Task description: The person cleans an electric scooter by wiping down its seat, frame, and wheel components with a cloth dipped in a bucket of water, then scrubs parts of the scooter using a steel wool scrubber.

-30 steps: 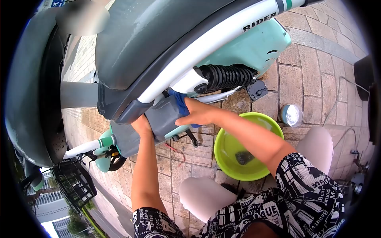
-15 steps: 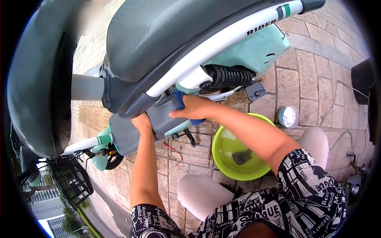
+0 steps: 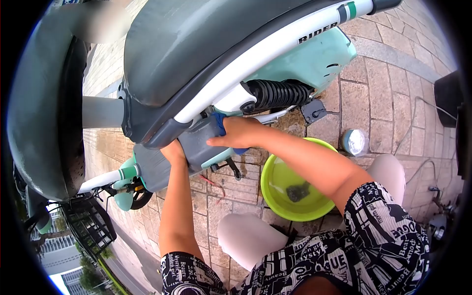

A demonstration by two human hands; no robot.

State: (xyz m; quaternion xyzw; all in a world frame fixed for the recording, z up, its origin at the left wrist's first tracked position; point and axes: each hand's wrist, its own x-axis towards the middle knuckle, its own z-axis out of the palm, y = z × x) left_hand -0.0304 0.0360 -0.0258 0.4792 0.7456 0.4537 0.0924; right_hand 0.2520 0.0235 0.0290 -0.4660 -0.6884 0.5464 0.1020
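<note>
A scooter-like bike with a grey seat (image 3: 196, 44), a white frame tube (image 3: 275, 61) and a mint-green rear cover (image 3: 314, 59) stands across the view. My right hand (image 3: 238, 132) presses a blue cloth (image 3: 219, 123) against the grey lower body (image 3: 196, 145), just below the black ribbed spring boot (image 3: 280, 95). Its thumb lies along the grey surface, and more blue cloth shows under the wrist. Left of it, my left hand (image 3: 172, 151) rests against the same body. That hand's fingers disappear beneath the dark plastic part above, so their grip is hidden.
On the brick paving sits a lime-green basin (image 3: 269, 189) of water with a dark rag (image 3: 297, 192) in it. Beside it stands a small round container (image 3: 355, 142). A black basket (image 3: 88, 221) is at the bike's front; a dark bin (image 3: 446, 101) is far right.
The view has shifted slightly, so the bike and basin sit a little further left. Both hands stay at the same places on the grey body, with the blue cloth still under my right hand.
</note>
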